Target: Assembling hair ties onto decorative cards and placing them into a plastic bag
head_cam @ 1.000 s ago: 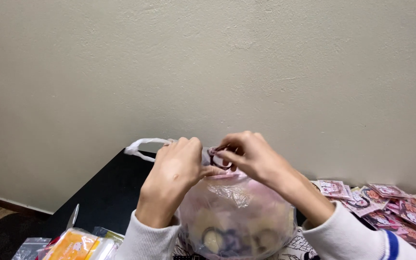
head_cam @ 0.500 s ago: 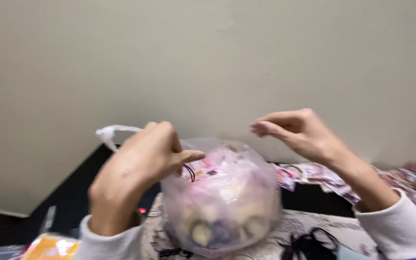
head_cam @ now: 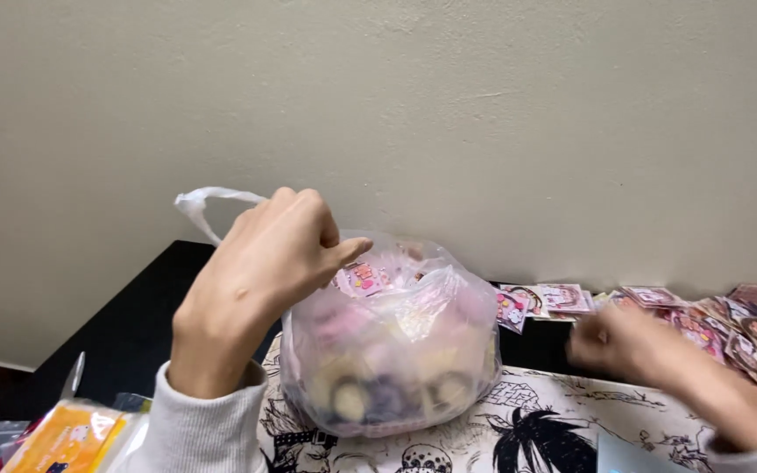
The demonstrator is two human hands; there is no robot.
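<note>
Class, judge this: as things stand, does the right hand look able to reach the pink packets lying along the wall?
Probably yes: the right hand, though blurred, is low beside the pink packets, with nothing visible between them.

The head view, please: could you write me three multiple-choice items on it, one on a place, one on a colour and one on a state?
1. Where do the pink packets lie?
A. By the wall, right of the bag
B. Inside the orange pack
C. On the floor

2. What colour is the pack at lower left?
A. Green
B. Orange
C. Blue

3. What is the left hand doing?
A. Lying flat on the table
B. Holding scissors
C. Gripping the bag by its handle

Key: 1 A, they spread along the wall at the right; 2 B, its face is orange; 3 C, the fingers close at the bag's top, with the handle loop beside them.
</note>
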